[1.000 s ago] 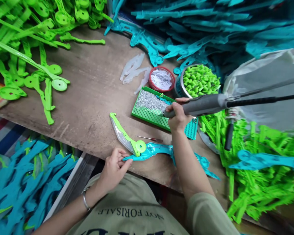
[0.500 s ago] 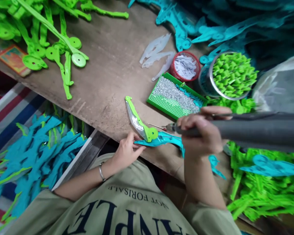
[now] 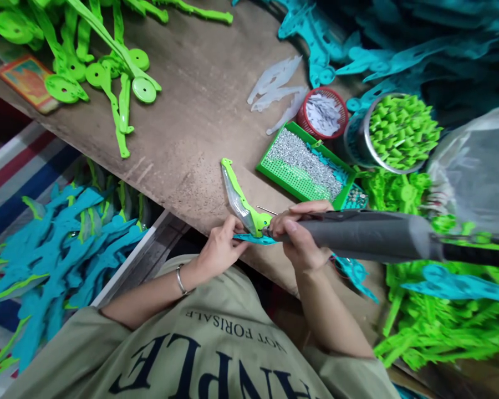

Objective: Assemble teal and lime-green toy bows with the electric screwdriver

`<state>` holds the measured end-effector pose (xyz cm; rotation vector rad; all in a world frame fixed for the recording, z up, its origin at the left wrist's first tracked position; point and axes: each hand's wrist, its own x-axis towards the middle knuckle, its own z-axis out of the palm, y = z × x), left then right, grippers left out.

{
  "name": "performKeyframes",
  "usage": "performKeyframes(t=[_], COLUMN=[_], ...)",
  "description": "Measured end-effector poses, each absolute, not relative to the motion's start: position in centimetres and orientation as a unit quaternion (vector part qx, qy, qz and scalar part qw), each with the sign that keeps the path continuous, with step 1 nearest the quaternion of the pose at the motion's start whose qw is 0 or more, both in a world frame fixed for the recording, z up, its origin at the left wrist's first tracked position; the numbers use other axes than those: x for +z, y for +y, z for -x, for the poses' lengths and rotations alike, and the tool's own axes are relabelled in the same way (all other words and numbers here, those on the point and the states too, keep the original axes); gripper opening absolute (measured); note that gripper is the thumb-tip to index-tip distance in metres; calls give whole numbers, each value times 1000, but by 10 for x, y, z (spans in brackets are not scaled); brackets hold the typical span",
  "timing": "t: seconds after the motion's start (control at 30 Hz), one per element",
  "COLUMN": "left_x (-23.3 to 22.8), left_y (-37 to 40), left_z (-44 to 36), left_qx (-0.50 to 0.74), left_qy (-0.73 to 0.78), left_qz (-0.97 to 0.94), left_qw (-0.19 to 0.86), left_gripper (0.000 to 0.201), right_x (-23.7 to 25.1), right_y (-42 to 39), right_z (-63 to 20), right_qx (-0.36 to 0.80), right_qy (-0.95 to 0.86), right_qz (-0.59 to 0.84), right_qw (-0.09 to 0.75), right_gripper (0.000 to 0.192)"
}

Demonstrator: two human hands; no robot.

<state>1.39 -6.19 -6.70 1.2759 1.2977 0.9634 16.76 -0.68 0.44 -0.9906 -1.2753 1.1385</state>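
A toy piece made of a green arm with a silvery blade (image 3: 238,199) joined to a turquoise part (image 3: 251,239) lies at the near edge of the wooden bench (image 3: 191,127). My left hand (image 3: 220,249) pinches the turquoise end and holds it down. My right hand (image 3: 299,235) grips a grey electric screwdriver (image 3: 370,235), whose tip sits on the green round hub (image 3: 261,226) of the piece. A thin loose screwdriver (image 3: 266,210) lies just behind the hub.
A green tray of small silver screws (image 3: 299,163), a red basket of white bits (image 3: 322,113) and a steel bowl of green pegs (image 3: 399,133) stand behind. Green parts (image 3: 108,72) are heaped far left, turquoise parts (image 3: 378,50) far right and in a bin (image 3: 54,260) below.
My right hand brought the electric screwdriver from the screw tray down onto the green hub. My left hand stayed on the turquoise end. The view shifted left and down.
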Motion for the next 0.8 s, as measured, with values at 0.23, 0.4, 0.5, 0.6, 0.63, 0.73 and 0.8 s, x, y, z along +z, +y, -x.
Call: performKeyframes(t=[0.23, 0.4, 0.5, 0.6, 0.63, 0.73, 0.8], left_x=[-69, -72, -73, -71, -71, -68, -68], left_y=[-64, -64, -63, -62, -61, -60, -60], left_z=[-16, -18, -18, -16, -15, -14, -14], left_qx=[399, 406, 402, 398, 397, 393, 390], left_qy=[568, 568, 571, 568, 565, 555, 548], left_qz=[-514, -486, -484, -499, -506, -519, -513], left_qw=[503, 526, 527, 520, 516, 518, 533], left_gripper=[32, 36, 39, 37, 37, 37, 37], right_x=[-2, -5, -7, -9, -10, -12, -12], right_y=[-8, 3, 11, 11, 10, 5, 4], right_z=[-168, -167, -168, -172, -173, -177, -178], right_qx=[504, 540, 569, 573, 569, 560, 565], right_qy=[-556, -584, -605, -611, -610, -598, -586], right_qz=[407, 327, 288, 279, 284, 302, 308], right_qw=[521, 510, 477, 469, 473, 487, 493], right_gripper=[17, 16, 20, 16, 13, 19, 19])
